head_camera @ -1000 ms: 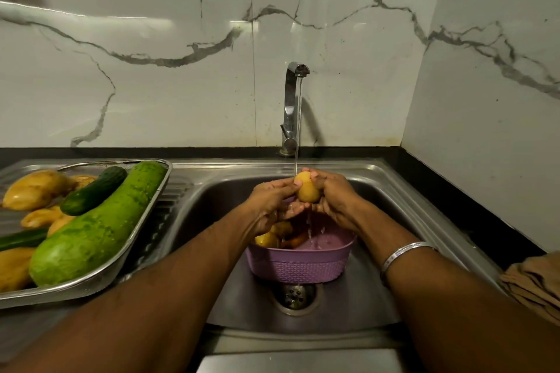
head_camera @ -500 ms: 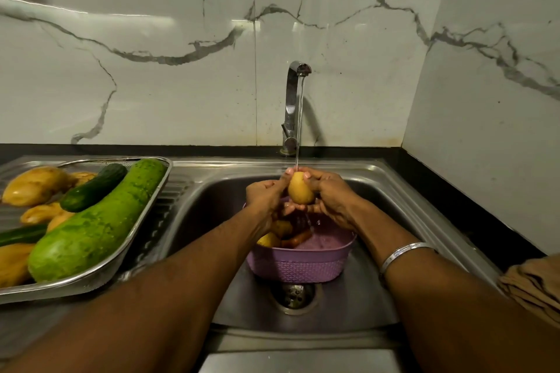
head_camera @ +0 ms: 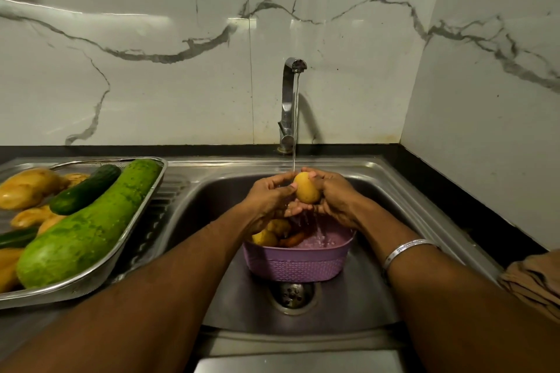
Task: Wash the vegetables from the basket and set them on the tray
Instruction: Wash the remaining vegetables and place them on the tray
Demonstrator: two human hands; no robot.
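On the far left, a steel tray rests on the draining part of the surface beside the sink. In the tray there are several yellow potatoes, a dark green cucumber and a big light green gourd. The cucumber leans on the gourd, and the end of a second dark cucumber shows at the left edge.

To the right of the tray is the steel sink. A purple basket stands on the bottom of the sink, just behind the drain. Inside the basket, at its left side, a few yellow pieces and one orange piece are lying; I cannot tell exactly what they are.

Above the basket, the left hand and the right hand are together around one potato. The grip of the left hand is curled below and beside this potato, with the thumb close to it. The grip of the right hand is closed around its right side, fingers bent over the top. The potato stands almost upright between them, under a thin stream of water from the tap, and water falls down from the hands into the basket.

The right wrist carries a silver bangle. At the far right edge a brown cloth lies on the dark surface.
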